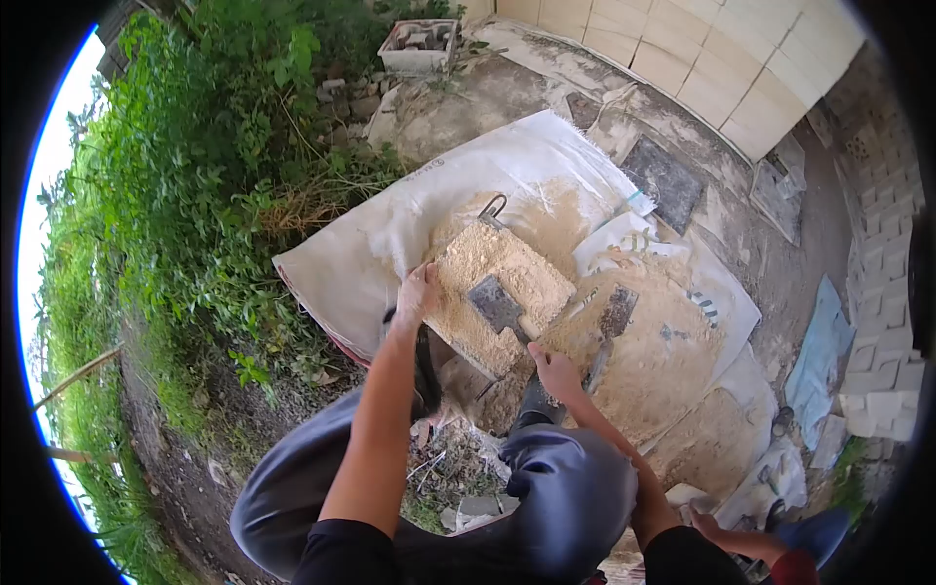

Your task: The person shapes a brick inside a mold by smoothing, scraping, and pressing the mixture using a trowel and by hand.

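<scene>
A square tray (458, 343) heaped with crumbly, sandy-coloured material (478, 252) lies in front of my knees on a white woven sack. My left hand (417, 292) grips the tray's left edge, fingers curled at the rim. In my right hand (558, 372) is the handle of a small trowel, its flat grey blade (495, 304) resting on the sandy material. A metal loop handle (493, 207) sticks out at the tray's far corner. To the right, a second flat-bladed tool (618, 310) lies on the sandy sheet.
White sacks (370, 229) spread under the sandy material. Dark square slabs (665, 185) lie beyond, near a tiled wall (682, 49). Green plants (214, 166) grow at the left. Stacked pale blocks (882, 390) stand right. Another person's hand (710, 526) shows at lower right.
</scene>
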`<action>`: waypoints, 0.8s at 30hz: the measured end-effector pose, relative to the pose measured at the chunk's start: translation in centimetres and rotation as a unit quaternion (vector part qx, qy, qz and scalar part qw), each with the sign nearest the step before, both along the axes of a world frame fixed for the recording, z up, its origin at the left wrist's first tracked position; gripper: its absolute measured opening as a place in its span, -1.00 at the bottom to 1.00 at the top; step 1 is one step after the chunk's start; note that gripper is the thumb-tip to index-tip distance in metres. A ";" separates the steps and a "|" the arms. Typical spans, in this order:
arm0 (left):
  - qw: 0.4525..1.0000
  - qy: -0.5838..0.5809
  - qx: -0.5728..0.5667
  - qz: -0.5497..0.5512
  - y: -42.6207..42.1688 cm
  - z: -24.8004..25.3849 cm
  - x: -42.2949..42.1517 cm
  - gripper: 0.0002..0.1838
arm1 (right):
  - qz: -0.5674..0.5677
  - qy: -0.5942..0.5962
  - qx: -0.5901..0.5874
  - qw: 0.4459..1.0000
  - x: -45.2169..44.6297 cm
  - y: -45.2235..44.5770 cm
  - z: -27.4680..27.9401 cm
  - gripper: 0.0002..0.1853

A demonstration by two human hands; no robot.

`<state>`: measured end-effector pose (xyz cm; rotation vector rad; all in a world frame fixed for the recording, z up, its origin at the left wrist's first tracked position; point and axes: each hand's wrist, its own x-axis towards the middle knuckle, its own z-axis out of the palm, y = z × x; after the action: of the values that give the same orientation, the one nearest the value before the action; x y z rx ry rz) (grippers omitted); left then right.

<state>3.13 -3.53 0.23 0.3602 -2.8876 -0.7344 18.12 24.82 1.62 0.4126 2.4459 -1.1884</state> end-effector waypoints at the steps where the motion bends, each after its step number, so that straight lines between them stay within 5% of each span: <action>1: 0.990 -0.034 -0.021 -0.136 -2.9 -1.1 -1.1 -0.66 | 0.014 -0.018 -0.009 1.000 0.2 0.2 0.2 -0.17; 2: 0.960 -0.068 -0.042 -0.267 -4.7 -1.2 -2.2 -0.66 | 0.031 -0.035 -0.017 0.999 -0.1 0.3 0.4 -0.16; 3: 0.960 -0.069 -0.048 -0.267 -4.7 1.7 -2.0 -0.66 | 0.031 -0.034 -0.024 0.999 0.1 0.2 0.2 -0.16; 5: 0.820 -0.224 -0.377 -0.368 -4.4 9.3 -2.3 -0.69 | 0.036 -0.028 0.009 0.999 0.0 0.3 -0.4 -0.13; 6: 0.800 -0.260 -0.395 -0.369 -5.7 7.7 -4.7 -0.74 | 0.041 -0.023 0.005 0.999 0.3 0.1 -0.4 -0.13; 9: 0.809 -0.293 -0.360 -0.359 -1.9 19.4 -3.0 -0.76 | 0.043 -0.028 0.017 0.999 0.0 0.1 -0.5 -0.13; 10: 0.773 -0.267 -0.411 -0.402 -2.3 19.2 -3.1 -0.77 | 0.027 -0.021 0.043 0.998 0.1 -0.2 -1.5 -0.13; 13: 0.795 -0.108 -0.329 -0.499 -3.5 19.1 -2.1 -0.76 | 0.018 -0.032 0.073 0.997 -0.1 -0.2 -1.6 -0.15; 18: 0.845 -0.150 -0.290 -0.423 -2.7 19.8 0.8 -0.76 | 0.010 0.020 0.041 0.999 -0.4 0.3 -2.3 -0.26; 19: 0.856 -0.154 -0.292 -0.397 -3.0 19.5 1.6 -0.78 | -0.004 0.011 -0.061 0.998 -0.7 0.5 -2.6 -0.38; 20: 0.860 -0.154 -0.283 -0.396 -4.0 17.3 1.7 -0.78 | -0.017 -0.002 -0.163 0.986 -0.7 0.5 -2.6 -0.49; 22: 0.870 -0.068 -0.242 -0.424 -6.2 13.7 1.9 -0.81 | 0.015 -0.024 -0.145 0.989 -1.0 0.6 -1.6 -0.55; 24: 0.894 -0.139 -0.178 -0.386 -7.8 11.1 3.4 -0.79 | 0.045 -0.050 -0.134 0.989 -1.4 0.0 -1.6 -0.60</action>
<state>6.53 -11.30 11.31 -0.8389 -3.3206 -0.2015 16.74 24.83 0.07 0.2725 2.1585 -1.3978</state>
